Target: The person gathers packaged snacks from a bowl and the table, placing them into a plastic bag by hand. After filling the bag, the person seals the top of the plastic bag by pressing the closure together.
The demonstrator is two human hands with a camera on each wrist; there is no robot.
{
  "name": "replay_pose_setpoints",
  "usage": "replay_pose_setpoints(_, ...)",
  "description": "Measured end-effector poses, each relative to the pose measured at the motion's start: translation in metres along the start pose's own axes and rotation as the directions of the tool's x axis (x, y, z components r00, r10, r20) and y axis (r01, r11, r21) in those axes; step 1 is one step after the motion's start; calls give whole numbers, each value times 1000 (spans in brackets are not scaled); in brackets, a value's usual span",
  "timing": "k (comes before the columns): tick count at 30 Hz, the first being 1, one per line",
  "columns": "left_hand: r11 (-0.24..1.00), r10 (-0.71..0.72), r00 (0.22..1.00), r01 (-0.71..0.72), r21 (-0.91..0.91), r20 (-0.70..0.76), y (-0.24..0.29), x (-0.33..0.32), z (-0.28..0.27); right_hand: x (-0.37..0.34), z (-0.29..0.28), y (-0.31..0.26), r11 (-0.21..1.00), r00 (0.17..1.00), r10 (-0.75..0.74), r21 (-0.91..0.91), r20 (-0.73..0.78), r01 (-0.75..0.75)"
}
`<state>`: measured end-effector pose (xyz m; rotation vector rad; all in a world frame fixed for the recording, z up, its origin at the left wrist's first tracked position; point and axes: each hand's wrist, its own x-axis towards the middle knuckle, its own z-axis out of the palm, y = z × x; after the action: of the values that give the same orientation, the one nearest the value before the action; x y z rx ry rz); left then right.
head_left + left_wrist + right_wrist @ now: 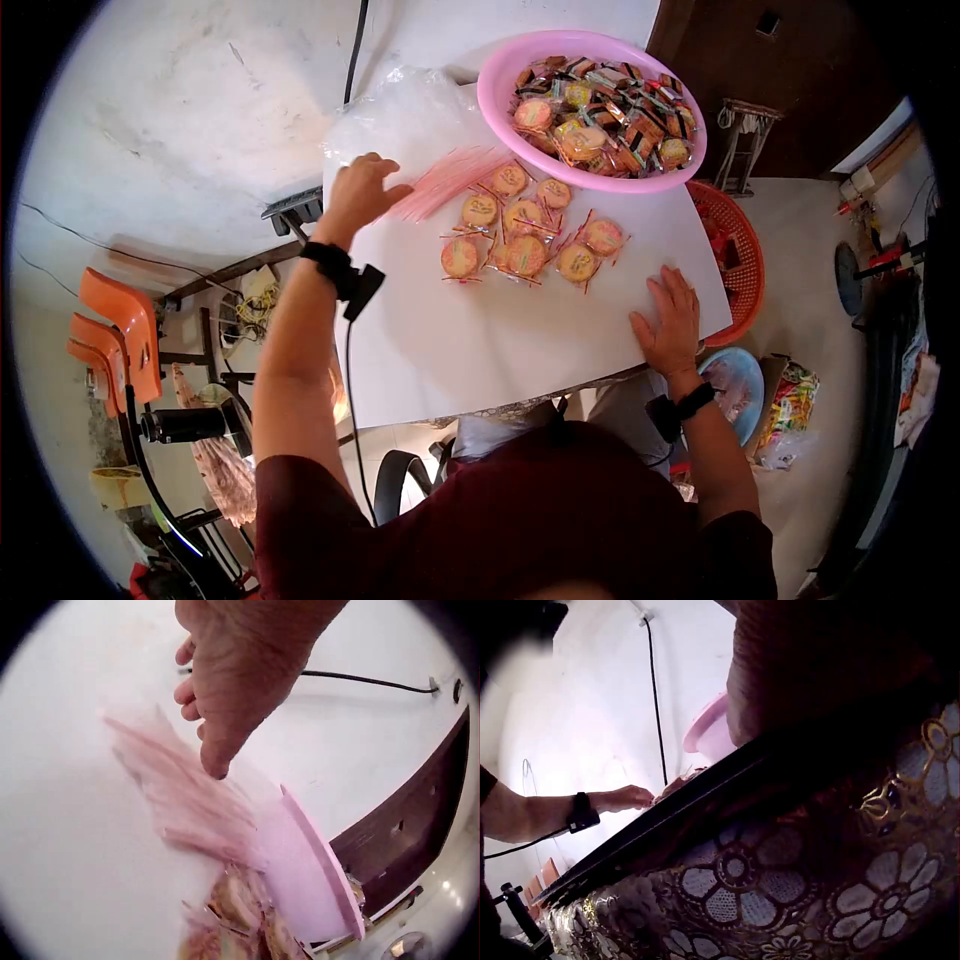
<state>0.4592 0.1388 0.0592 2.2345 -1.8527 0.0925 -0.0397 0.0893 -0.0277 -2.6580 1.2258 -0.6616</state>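
A fan of thin pink strips (452,183) lies on the white tabletop (480,350). My left hand (362,198) is beside its left end, fingers loosely bent and holding nothing. In the left wrist view the thumb of the left hand (240,682) points down over the strips (187,787). Several round, clear-wrapped biscuits (524,254) with red-striped wrapper ends lie grouped in the middle of the table. My right hand (668,318) rests on the tabletop by the right edge, fingers spread and nothing in it.
A pink basin (490,100) full of wrapped biscuits stands at the back right. A clear plastic bag (400,115) lies at the back left. Beyond the right edge are an orange basket (752,270) and a blue basin (750,375). Flowered cloth (735,885) hangs below the table edge.
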Motion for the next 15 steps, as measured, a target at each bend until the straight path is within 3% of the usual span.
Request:
replay_pose_setpoints(5, 963, -186, 980, 196, -184, 69, -4, 13, 27, 0, 1, -3, 999, 1000, 27, -27, 7, -27)
replay_pose_setpoints(11, 948, -214, 977, 203, -245, -18, -19, 12, 38, 0, -1, -5, 999, 1000, 27, -41, 7, -26)
replay_pose_setpoints(14, 924, -263, 964, 266, -274, 50, 0, 7, 20, 0, 1, -5, 999, 1000, 23, -37, -8, -24)
replay_pose_setpoints(15, 945, -225, 974, 221, -242, 9, -1, 5, 25, 0, 1, -5, 999, 1000, 26, -31, -10, -26)
